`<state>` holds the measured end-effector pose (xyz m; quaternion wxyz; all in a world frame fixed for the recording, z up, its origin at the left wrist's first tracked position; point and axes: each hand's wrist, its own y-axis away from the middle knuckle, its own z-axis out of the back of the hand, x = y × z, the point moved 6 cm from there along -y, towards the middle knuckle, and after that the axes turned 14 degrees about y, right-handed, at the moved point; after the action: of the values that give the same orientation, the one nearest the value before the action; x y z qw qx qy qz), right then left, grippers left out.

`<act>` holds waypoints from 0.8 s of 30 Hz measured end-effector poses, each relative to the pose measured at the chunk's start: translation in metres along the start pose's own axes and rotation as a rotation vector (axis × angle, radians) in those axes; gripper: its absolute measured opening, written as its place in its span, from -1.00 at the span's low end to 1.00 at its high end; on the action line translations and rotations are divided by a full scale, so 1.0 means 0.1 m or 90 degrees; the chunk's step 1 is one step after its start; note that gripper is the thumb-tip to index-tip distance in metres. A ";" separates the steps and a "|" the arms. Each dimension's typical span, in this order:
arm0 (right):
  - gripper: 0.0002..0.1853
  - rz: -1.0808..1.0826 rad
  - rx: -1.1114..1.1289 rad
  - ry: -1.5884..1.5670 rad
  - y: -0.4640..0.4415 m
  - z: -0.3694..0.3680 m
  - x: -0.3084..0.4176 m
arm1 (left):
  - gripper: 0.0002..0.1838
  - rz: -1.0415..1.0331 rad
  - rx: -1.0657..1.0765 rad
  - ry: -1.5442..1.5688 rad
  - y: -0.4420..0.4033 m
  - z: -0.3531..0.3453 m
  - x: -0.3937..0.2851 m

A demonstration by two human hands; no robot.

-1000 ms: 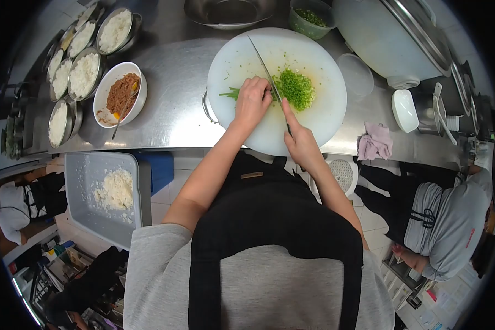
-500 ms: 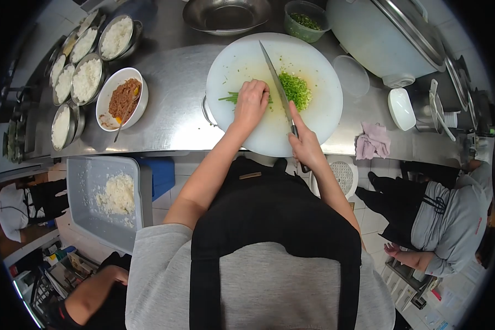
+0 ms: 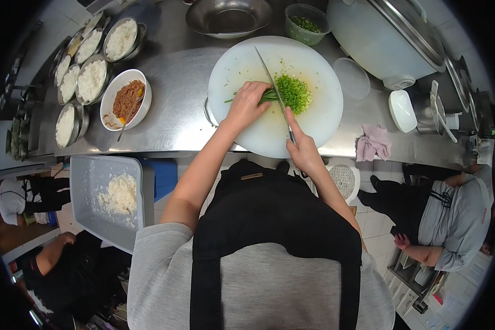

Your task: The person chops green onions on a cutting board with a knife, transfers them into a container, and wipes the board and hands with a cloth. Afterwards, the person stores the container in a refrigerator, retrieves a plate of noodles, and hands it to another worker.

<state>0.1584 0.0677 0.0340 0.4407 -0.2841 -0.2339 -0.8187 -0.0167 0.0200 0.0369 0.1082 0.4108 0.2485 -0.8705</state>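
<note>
The left hand (image 3: pixel 248 104) had its grip closed down over green onion stalks (image 3: pixel 268 95) on the round cutting board (image 3: pixel 313 124). The right hand (image 3: pixel 305 152) was wrapped around the handle of a knife (image 3: pixel 273 77), whose blade crossed the board between the left fingers and the chopped green onion (image 3: pixel 294 93). A frying pan (image 3: pixel 228 17) sat beyond the board, with a plastic tub (image 3: pixel 307 25) beside it.

The left hand (image 3: pixel 248 103) lies palm down with fingers bent, while the right hand (image 3: pixel 304 152) is closed, its index finger extended; both forearms reach forward.
</note>
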 end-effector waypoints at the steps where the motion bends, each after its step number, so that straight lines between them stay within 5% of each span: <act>1: -0.14 0.037 -0.031 0.017 -0.01 0.00 0.01 | -0.59 0.001 0.000 0.001 0.00 -0.01 0.02; 24: -0.15 0.004 0.044 -0.003 0.10 0.11 0.16 | -0.82 0.008 -0.131 0.031 0.04 -0.02 0.07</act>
<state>0.1627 0.0603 0.0537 0.4521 -0.2713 -0.2619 -0.8084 -0.0180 0.0183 0.0292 0.1494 0.4202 0.3367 -0.8293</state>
